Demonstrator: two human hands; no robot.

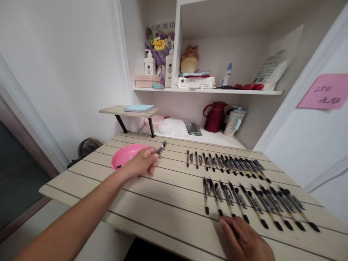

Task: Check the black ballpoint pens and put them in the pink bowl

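My left hand (143, 161) is raised beside the pink bowl (127, 150), its fingers pinched on a pen cap (162, 146) with a dark clip. Inside the bowl lies a small dark piece. At the table's near edge my right hand (247, 239) is closed, with something dark between its fingers that I cannot make out. Its fingertips are by the lower ends of the front row of uncapped pens (254, 203), which lie side by side with caps between them. Behind it runs a back row of pens (231, 163), also with caps among them.
The slatted table (163, 206) carries a small raised stand (130, 111) with blue paper on it. Behind the table are a red jug (214, 116), a tumbler (234, 121) and a white plastic bag (173, 127). Bottles and a plush toy fill the shelf (209, 90) above.
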